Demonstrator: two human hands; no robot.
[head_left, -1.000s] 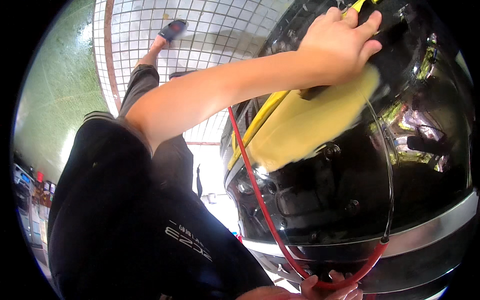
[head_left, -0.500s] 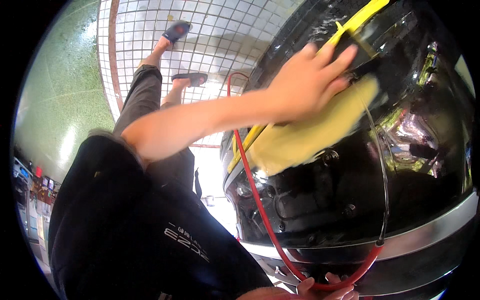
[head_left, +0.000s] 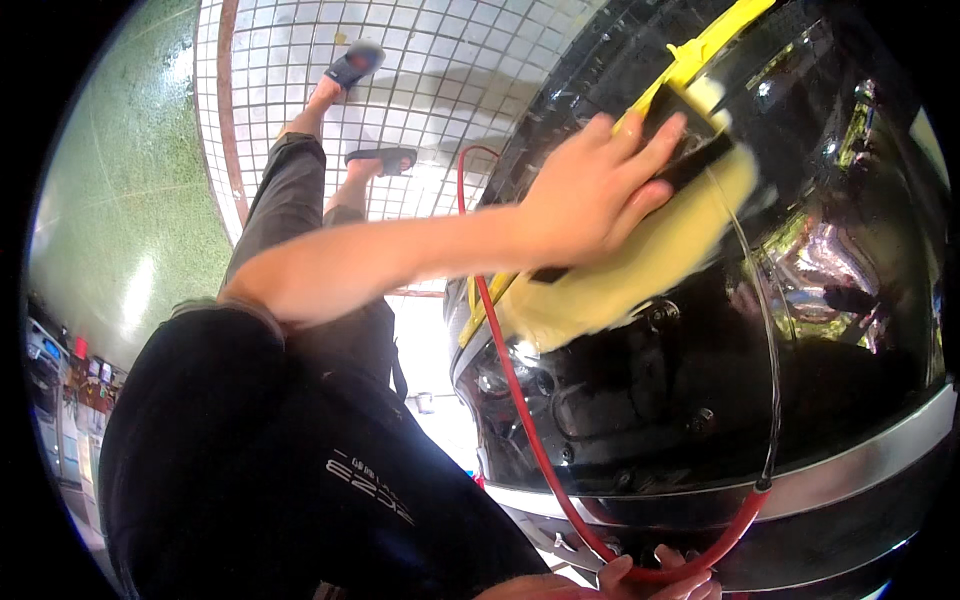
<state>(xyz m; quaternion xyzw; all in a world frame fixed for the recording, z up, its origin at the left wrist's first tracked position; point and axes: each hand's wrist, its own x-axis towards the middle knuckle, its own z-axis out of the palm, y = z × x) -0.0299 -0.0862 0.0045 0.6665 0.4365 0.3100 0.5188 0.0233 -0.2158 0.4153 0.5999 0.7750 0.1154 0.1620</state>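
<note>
My left hand (head_left: 590, 190) lies across a long black sanding block (head_left: 698, 152), its fingers curled over the far edge. Beneath the block is a pale yellow patch of filler (head_left: 650, 260), wet and smooth, on a glossy black car panel (head_left: 620, 400). At the lower edge, my right hand (head_left: 685, 585) is closed round a red hose (head_left: 530, 430), which bends in a loop. From the hose end, a thin stream of clear water (head_left: 765, 340) arcs up to the filler near the block. The block's underside is hidden.
A bright yellow strip (head_left: 715, 40) runs along the panel's far edge and partly under my arm. Silver trim (head_left: 850, 465) borders its near side. White tiled floor (head_left: 440, 80) with my slippered feet, and a green floor (head_left: 120, 200), lie to the left.
My left hand and the sanding block have slid back down and to the left, baring more of the panel near the yellow strip. My right hand and the hose hold almost still.
</note>
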